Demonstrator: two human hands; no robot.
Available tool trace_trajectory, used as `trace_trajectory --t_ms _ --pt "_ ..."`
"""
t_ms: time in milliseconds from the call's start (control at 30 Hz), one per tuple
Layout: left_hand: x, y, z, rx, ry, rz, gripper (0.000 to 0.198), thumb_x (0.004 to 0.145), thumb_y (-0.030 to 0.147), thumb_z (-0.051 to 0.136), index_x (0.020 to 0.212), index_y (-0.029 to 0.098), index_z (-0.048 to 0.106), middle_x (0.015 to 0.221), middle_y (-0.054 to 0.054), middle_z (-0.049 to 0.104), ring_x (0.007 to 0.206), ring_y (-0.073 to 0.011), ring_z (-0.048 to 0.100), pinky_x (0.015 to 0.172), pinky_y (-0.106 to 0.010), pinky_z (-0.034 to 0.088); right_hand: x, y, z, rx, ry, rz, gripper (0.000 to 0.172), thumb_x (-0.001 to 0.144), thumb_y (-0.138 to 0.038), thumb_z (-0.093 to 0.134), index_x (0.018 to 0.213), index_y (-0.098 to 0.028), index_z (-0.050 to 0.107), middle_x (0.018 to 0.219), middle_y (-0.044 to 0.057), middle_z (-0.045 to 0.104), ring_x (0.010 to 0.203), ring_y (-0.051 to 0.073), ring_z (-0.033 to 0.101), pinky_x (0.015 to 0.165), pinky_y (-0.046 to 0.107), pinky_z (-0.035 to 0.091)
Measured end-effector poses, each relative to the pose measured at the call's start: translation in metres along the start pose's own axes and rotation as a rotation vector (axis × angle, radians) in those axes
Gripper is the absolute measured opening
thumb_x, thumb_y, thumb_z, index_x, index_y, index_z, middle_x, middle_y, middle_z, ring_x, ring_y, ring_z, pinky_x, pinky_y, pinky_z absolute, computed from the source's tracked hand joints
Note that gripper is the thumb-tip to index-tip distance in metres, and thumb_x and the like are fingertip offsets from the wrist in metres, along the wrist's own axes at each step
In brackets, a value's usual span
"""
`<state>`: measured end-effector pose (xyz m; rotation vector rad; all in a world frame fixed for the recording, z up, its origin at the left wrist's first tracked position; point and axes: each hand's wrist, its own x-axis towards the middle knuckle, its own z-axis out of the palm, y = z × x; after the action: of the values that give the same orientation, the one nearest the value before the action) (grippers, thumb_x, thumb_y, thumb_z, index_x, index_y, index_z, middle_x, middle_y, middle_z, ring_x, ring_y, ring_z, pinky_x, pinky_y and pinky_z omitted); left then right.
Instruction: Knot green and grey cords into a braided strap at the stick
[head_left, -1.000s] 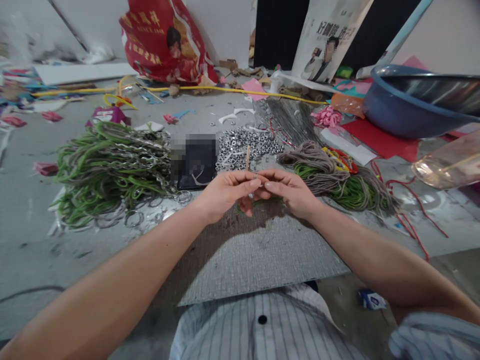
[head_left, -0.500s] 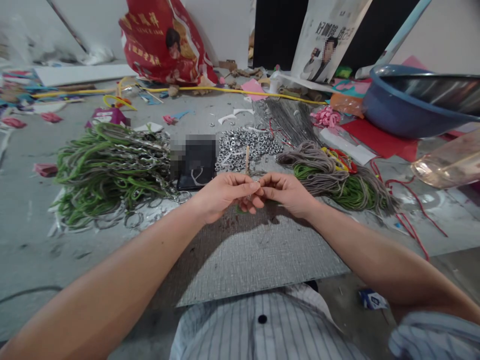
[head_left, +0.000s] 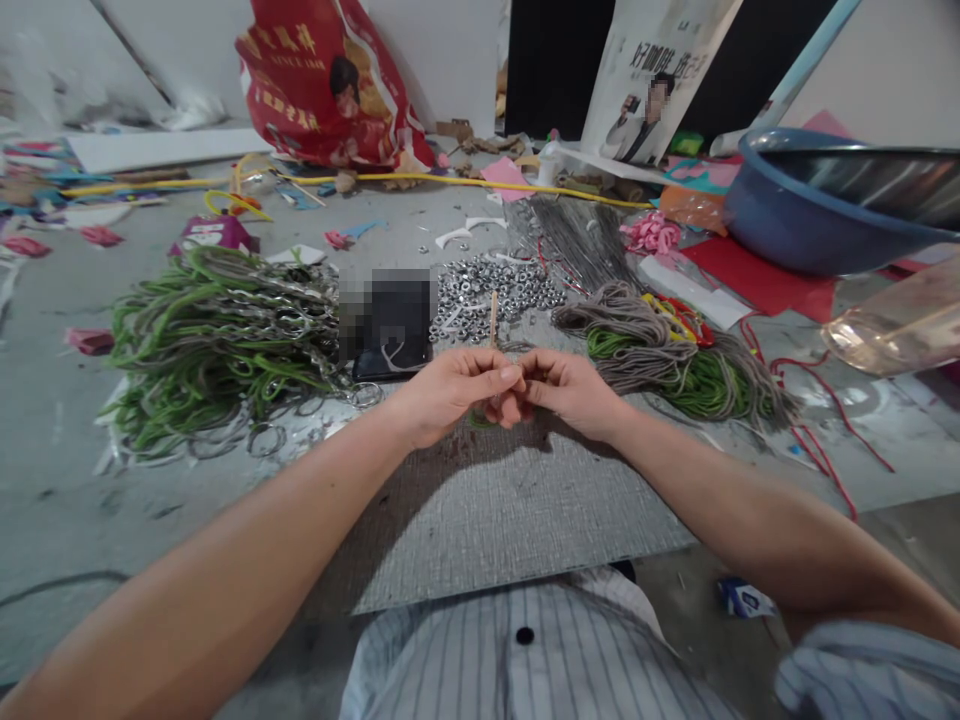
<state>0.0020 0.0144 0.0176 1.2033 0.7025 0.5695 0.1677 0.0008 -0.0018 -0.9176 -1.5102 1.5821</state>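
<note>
Over the front of the table, my left hand and my right hand meet fingertip to fingertip. Thumb and forefinger of the left hand are pinched, and a bit of green cord shows just under its fingers. The right hand's fingers are also closed at the same spot; what they pinch is too small and hidden to make out. Just beyond the hands a thin wooden stick points away from me. Behind it lies a spread of small metal rings or nuts.
Green and grey cords with chains and key rings are heaped left, beside a black phone-like slab. Right lie a bundle of grey and green cords, grey strands and a blue basin. A red bag stands behind.
The fingers have shifted slightly where they meet, the lower left-hand fingers curling in a little more. Everything else looks the same.
</note>
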Motion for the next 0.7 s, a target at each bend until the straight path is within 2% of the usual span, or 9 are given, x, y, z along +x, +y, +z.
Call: trace_trajectory --t_ms 167,367,567,700 --pt "0.0 0.001 0.004 -0.062 0.081 -0.012 0.028 0.071 0.041 0.06 0.065 0.013 0.058 0.05 -0.002 0.061 0.048 -0.0102 0.055 0.049 -0.021 0.037 -0.002 0.0 0.002 -0.118 0.06 -0.068 0.012 0.073 -0.026 0.057 0.072 -0.018 0.049 0.06 -0.004 0.057 0.048 0.005 0.048 0.048 0.02 0.042" --pt "0.002 0.002 0.009 -0.119 0.262 0.011 0.028 0.074 0.04 0.057 0.061 0.015 0.052 0.045 0.0 0.056 0.044 -0.0095 0.053 0.049 -0.022 0.039 -0.007 -0.001 0.005 -0.485 0.194 -0.247 0.01 0.074 -0.023 0.054 0.068 -0.017 0.05 0.057 -0.004 0.052 0.048 0.005 0.045 0.046 0.019 0.037" --pt "-0.001 0.006 0.01 -0.218 0.24 0.032 0.021 0.069 0.034 0.063 0.07 0.014 0.057 0.059 0.001 0.058 0.049 -0.0088 0.054 0.048 -0.023 0.042 -0.007 -0.001 0.001 -0.642 0.299 -0.43 0.007 0.076 -0.022 0.053 0.07 -0.019 0.054 0.063 -0.002 0.058 0.057 0.008 0.05 0.054 0.022 0.04" --pt "-0.003 0.005 0.013 -0.148 0.228 0.067 0.028 0.066 0.029 0.067 0.088 0.016 0.058 0.064 0.003 0.057 0.051 -0.0088 0.054 0.046 -0.022 0.044 -0.005 -0.001 -0.003 -0.585 0.343 -0.425 0.005 0.076 -0.021 0.052 0.071 -0.019 0.054 0.063 -0.003 0.057 0.053 0.007 0.048 0.051 0.021 0.039"
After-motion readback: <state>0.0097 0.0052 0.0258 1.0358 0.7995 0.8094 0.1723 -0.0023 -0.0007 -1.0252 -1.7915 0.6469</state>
